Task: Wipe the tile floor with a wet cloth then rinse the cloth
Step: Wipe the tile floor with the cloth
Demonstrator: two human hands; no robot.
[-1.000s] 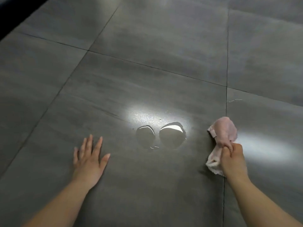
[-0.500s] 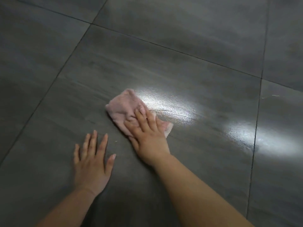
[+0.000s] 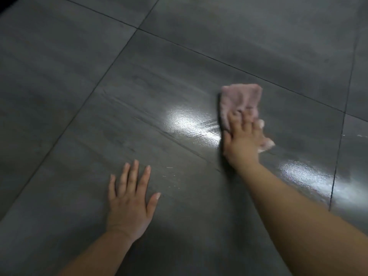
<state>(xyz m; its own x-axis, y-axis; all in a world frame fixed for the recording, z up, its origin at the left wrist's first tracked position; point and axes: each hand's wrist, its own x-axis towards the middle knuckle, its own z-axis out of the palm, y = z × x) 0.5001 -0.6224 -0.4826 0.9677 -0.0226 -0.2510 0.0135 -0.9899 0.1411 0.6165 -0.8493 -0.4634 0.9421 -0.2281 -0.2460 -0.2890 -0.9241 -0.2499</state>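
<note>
Grey tile floor point(image 3: 75, 80) (wet sheen) | right hand point(image 3: 242, 143) pressing pink cloth point(image 3: 240, 99) | left hand point(image 3: 130, 204) flat, spread

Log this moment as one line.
phase: wiping | right hand: pressing cloth on floor | left hand: flat on floor | rinse: not yet

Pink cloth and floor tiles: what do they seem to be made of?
The pink cloth looks like soft terry or microfibre, going by its fuzzy nap and limp folds under the right hand; motion blur leaves the weave unclear. The floor tiles look like dark grey ceramic or porcelain with faint streaking and thin grout lines; wet patches shine, drier areas look matte.
</note>
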